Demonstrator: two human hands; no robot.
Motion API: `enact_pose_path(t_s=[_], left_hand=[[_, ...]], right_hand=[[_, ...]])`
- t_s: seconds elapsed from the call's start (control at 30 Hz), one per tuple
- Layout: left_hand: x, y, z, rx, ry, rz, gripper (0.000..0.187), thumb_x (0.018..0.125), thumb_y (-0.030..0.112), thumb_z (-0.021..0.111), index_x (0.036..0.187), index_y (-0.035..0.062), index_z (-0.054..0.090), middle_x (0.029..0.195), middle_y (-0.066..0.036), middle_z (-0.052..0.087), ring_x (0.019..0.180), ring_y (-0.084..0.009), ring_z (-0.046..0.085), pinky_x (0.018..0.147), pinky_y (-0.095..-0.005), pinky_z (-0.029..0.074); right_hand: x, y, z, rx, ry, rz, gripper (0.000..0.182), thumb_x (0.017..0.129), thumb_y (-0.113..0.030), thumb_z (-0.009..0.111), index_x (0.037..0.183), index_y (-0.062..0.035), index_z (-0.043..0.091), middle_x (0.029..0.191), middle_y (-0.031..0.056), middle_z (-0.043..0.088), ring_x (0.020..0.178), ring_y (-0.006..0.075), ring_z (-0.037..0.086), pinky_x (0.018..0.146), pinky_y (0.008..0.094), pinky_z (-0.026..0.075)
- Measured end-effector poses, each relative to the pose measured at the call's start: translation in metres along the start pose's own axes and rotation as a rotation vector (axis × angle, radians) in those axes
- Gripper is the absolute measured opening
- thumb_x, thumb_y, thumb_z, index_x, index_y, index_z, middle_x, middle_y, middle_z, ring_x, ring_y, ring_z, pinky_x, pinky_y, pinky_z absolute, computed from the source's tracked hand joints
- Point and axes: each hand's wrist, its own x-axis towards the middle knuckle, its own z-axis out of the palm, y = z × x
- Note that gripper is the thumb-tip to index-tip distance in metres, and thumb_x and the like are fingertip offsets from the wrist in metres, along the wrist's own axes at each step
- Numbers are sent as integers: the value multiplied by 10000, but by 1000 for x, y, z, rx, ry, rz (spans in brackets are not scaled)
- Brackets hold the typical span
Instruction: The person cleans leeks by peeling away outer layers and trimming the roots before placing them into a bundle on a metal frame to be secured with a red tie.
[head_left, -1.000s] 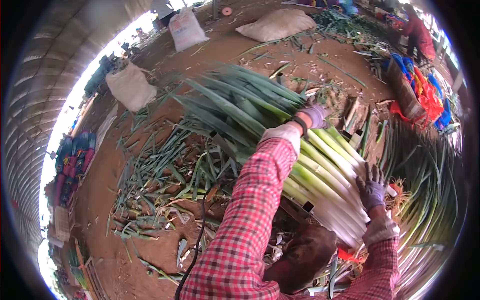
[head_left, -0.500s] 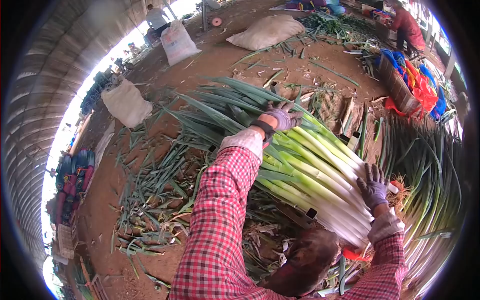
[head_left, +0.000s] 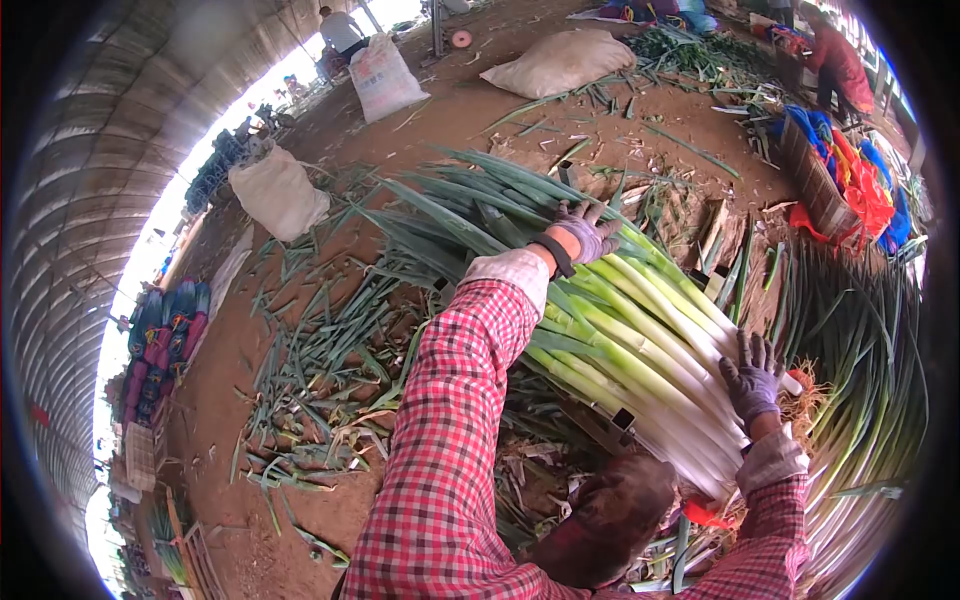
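A thick pile of long green onions (head_left: pixel 640 350) lies slantwise before me, dark leaves at the upper left and white stalks at the lower right. My left hand (head_left: pixel 585 232), in a purple-grey glove with a dark band at the wrist, rests on top where leaves meet stalks, its fingers spread. At the white ends, my right hand (head_left: pixel 752 380) lies on the stalks, gloved too and with fingers apart. Beside it show some brown roots (head_left: pixel 803 395). Neither hand is wrapped round a stalk.
More green onions (head_left: pixel 865 360) lie at the right. A crate (head_left: pixel 822 195) holds red and blue material. Cut leaves (head_left: pixel 325 385) litter the ground at left. White sacks (head_left: pixel 278 193) and a lying sack (head_left: pixel 560 62) stand farther off. People (head_left: pixel 843 65) are in the background.
The whole scene has shifted slightly to the right in view as my head turned. Both hands stay in about the same places on the green onions.
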Motion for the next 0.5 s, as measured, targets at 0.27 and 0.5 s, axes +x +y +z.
enact_pose_path(t_s=[0.27, 0.5], left_hand=[[-18, 63, 27, -446, 260, 518, 442, 840, 136, 585, 1257, 281, 563, 1329, -97, 511, 1257, -294, 443, 1057, -458, 323], [-9, 84, 45, -281, 561, 406, 243, 738, 151, 692, 975, 161, 642, 997, -100, 623, 947, -315, 568, 843, -434, 433]], right_hand=[[2, 2, 3, -45, 14, -6, 706, 897, -610, 383, 1491, -267, 217, 1545, 107, 209, 1433, 322, 131, 1125, 562, 36], [5, 5, 9, -67, 41, -7, 706, 896, -596, 409, 1490, -268, 216, 1541, 101, 219, 1430, 318, 141, 1122, 567, 64]])
